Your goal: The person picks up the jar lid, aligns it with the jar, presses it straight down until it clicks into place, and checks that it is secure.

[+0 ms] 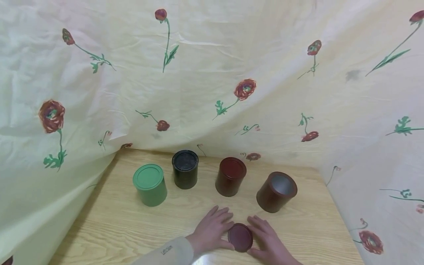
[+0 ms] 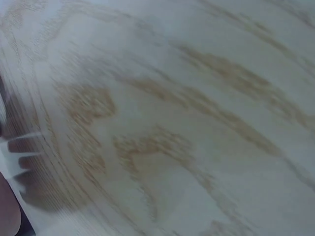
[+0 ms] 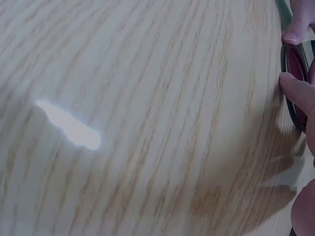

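A round dark red lid (image 1: 240,237) is between my two hands, close over the front of the table. My left hand (image 1: 212,230) grips its left edge with thumb and fingers, while my right hand (image 1: 269,241) grips the right edge. In the right wrist view the lid (image 3: 295,69) shows nearly edge-on, with both thumbs on its rim. Behind my right hand stands a dark red-brown canister (image 1: 271,198), uncovered, its grey inside showing. The left wrist view holds mostly table, with a bit of hand at the left edge.
A green canister (image 1: 152,193), a black canister (image 1: 185,178) and another dark red canister (image 1: 227,184) stand with lids on along the back of the wooden table (image 1: 132,235). A flowered cloth (image 1: 205,48) hangs behind and at both sides.
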The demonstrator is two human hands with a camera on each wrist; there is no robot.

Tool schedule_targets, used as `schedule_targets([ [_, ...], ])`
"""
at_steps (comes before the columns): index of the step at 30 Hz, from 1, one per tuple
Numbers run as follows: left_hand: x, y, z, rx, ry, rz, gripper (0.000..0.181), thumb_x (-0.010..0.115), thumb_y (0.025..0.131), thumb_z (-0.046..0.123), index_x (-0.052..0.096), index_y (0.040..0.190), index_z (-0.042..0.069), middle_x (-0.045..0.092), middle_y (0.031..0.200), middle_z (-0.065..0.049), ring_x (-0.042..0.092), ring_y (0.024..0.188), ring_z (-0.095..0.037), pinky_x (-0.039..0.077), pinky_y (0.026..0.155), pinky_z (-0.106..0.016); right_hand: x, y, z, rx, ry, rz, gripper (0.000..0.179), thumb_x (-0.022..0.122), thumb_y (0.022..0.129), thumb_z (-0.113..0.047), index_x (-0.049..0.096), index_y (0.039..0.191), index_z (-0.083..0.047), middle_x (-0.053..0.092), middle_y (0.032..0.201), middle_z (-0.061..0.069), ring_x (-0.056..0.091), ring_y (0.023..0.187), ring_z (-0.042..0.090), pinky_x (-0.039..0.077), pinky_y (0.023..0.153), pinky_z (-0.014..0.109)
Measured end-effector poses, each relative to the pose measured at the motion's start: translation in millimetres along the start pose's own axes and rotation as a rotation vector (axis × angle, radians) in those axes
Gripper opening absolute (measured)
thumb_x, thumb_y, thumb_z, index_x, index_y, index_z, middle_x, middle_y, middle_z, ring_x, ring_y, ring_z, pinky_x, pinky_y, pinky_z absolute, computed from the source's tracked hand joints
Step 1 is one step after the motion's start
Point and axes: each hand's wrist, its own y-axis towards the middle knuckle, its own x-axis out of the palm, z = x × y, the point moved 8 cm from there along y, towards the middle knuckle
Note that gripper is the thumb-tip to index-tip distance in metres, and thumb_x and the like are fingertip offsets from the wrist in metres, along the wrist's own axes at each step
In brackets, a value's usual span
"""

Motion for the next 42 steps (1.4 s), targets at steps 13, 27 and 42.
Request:
schedule_targets([
  [13,-20.2,-0.4,-6.9,0.000,-0.069,0.051,0.083,0.068,0.082,0.082,0.072,0.140,0.023,0.060,0.155,0.002,0.048,0.151,-0.022,0.035,0.127,-0.050,-8.5,10.1,-8.4,-0.036,-0.065,0.028,0.083,0.097,0.071,-0.032,0.067,0.138,0.005,0.061,0.149,0.023,0.047,0.143,0.041,0.003,0.131,0.021],
  [27,-50.0,18.2,-13.4,0.081,0.022,0.141,0.080,0.071,0.081,0.081,0.074,0.135,0.023,0.063,0.151,0.000,0.051,0.148,-0.023,0.038,0.125,-0.051,-38.0,28.2,-12.9,-0.157,-0.073,0.140,0.077,0.096,0.072,-0.036,0.070,0.134,0.001,0.059,0.147,0.028,0.043,0.152,0.033,0.010,0.133,0.029],
  [42,-83.8,41.3,-19.1,0.140,0.118,0.179,0.080,0.065,0.084,0.083,0.074,0.138,0.025,0.060,0.154,0.000,0.049,0.150,-0.024,0.034,0.128,-0.049,-68.8,49.9,-16.3,-0.145,-0.118,0.146,0.079,0.096,0.068,-0.033,0.070,0.134,0.002,0.059,0.148,0.027,0.041,0.153,0.033,0.011,0.134,0.034],
])
